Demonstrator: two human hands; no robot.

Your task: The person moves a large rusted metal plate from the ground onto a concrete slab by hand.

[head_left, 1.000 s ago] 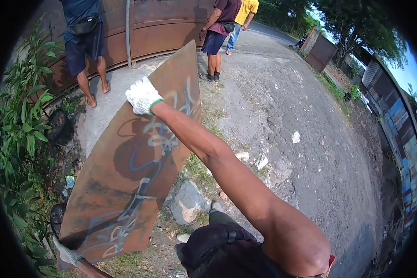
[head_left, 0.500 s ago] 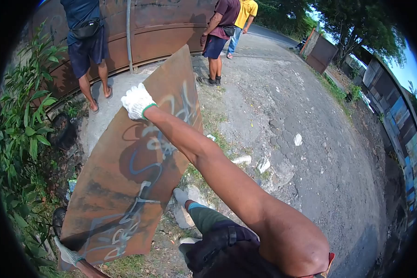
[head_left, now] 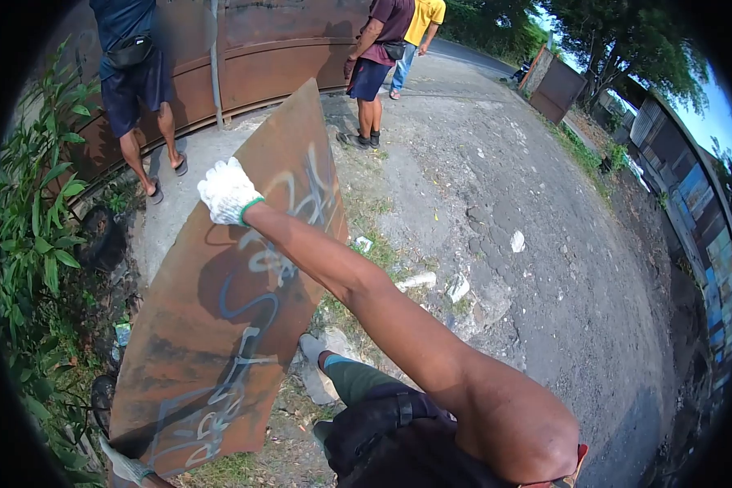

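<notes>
A large rusty metal sheet with white and blue graffiti stands on edge in front of me. My right hand, in a white knitted glove with a green cuff, is closed over its upper left edge. Low at the left, my left hand, gloved in white too, holds the sheet's lower left corner; its fingertips are partly hidden at the dark rim of the view.
Two people in dark shorts and one in a yellow shirt stand near a brown gate. Leafy plants and tires line the left. Rubble lies on the ground; sheds stand right.
In the view, the sheet's top and my right hand have shifted slightly left, and my left hand sits slightly lower. The people and gate also appear further left. Both hands keep their hold.
</notes>
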